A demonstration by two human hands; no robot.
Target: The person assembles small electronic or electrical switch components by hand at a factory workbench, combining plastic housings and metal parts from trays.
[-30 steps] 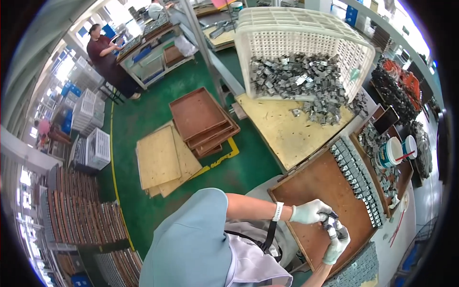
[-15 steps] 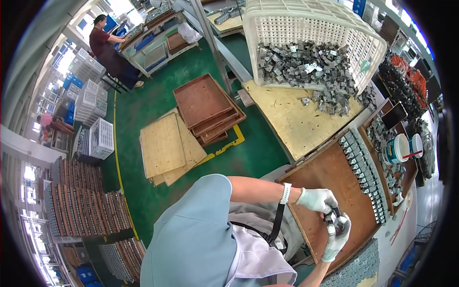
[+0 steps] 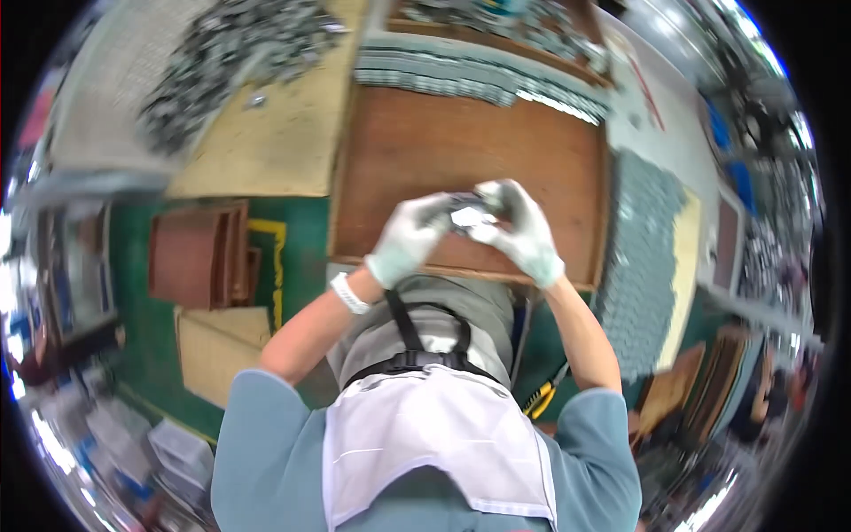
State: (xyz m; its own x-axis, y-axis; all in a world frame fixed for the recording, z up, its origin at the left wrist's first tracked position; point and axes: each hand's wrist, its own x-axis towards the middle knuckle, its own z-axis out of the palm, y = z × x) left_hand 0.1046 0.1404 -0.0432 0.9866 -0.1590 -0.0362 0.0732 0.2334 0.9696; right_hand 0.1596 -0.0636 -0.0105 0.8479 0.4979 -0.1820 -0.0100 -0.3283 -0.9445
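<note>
My left hand (image 3: 408,235) and my right hand (image 3: 529,235), both in white gloves, meet over the near half of a shallow wooden tray (image 3: 479,137). Between their fingertips is a small, shiny metal part (image 3: 469,215), dark on its upper side. Both hands are closed on it; motion blur hides its exact shape. Along the tray's far side stand tight rows of small grey metal parts (image 3: 434,75). The row at the right is shorter in depth than the one at the left.
A heap of loose metal parts (image 3: 239,66) spills onto a plywood board (image 3: 288,146) at the far left. Many grey parts (image 3: 643,239) lie in rows right of the tray. Stacked wooden trays (image 3: 186,253) stand on the floor at left. Yellow-handled pliers (image 3: 538,399) are by my right elbow.
The view has swung round, so the tray now lies straight ahead rather than at the right. Both hands still hold the small metal part together over the tray.
</note>
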